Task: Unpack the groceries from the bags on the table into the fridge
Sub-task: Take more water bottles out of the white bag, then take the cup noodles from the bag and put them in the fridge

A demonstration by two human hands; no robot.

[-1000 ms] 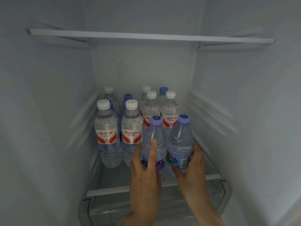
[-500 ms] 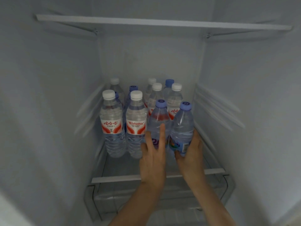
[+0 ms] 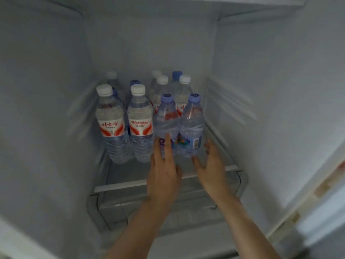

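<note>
Inside the fridge [image 3: 56, 90], two blue-capped bottles [image 3: 180, 126] stand side by side at the front right of the glass shelf [image 3: 130, 182], just beside the white-capped bottles [image 3: 125, 124]. The left hand [image 3: 163, 174] lays straight fingers [image 3: 168, 144] against the left one. The right hand [image 3: 211, 169] is spread, fingers apart, at the right one's base.

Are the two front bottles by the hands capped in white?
No, the two front bottles by the left hand and right hand have light blue caps; white caps sit on the red-labelled bottles.
</note>
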